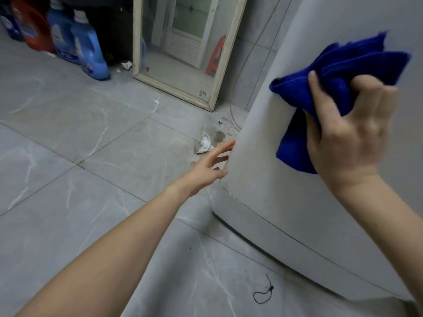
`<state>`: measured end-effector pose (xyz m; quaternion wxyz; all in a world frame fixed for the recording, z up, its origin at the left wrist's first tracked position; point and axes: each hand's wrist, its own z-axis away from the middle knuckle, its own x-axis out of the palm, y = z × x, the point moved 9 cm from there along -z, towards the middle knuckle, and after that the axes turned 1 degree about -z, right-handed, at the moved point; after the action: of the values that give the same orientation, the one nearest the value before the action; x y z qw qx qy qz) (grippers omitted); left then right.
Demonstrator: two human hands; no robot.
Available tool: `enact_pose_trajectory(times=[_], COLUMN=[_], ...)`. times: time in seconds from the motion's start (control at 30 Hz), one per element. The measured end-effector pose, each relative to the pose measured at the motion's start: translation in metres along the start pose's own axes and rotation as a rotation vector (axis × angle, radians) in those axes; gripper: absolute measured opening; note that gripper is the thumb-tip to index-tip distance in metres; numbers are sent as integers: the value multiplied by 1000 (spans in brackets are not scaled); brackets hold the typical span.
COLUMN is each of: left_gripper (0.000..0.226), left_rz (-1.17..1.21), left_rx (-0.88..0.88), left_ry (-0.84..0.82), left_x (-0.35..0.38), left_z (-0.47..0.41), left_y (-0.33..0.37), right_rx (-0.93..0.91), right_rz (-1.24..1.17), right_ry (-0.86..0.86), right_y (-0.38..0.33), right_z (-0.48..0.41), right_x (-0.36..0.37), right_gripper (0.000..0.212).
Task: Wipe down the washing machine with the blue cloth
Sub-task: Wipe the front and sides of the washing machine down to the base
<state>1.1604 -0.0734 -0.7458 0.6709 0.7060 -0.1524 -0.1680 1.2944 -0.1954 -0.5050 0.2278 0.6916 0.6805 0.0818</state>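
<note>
The white washing machine (286, 179) fills the right side, seen from above along its side panel. My right hand (348, 133) grips a bunched blue cloth (338, 72) and holds it against the machine's panel. My left hand (210, 165) reaches out with straight, spread fingers that touch the machine's left corner edge low down.
Grey marbled floor tiles (80, 145) spread to the left. A framed mirror (180, 49) leans on the wall behind. Several detergent bottles (89, 51) stand at the back left. A crumpled white scrap (204, 143) and a black string loop (263, 292) lie on the floor.
</note>
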Motion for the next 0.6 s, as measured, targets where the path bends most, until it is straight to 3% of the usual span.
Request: enact_pose_trajectory(times=[0.1,0.2,0.3,0.4,0.5,0.6], left_gripper=[92,105,112,102,88,99], left_rz=[-11,25,5,-1,-16,-83], left_rx=[8,8,-12,-24,26,107], left_ry=[15,20,33,41,63,141], left_x=[1,6,6,5,7,16], left_z=[1,7,12,13,12,7], left_y=[-9,-15,-12,-4,-3,-1], right_rx=[-179,-462,-592,-509,-254,-66], right_rz=[-60,-164,-224,-222,-100,-74], right_ry=[-121,-462,-693,-597,-228,-88], right_y=[-58,-123,-145,-110,-26,29], right_z=[59,152,185,143,64,32], right_x=[32,64,70,48,-6,-31], right_gripper=[35,30,37,37,31,32])
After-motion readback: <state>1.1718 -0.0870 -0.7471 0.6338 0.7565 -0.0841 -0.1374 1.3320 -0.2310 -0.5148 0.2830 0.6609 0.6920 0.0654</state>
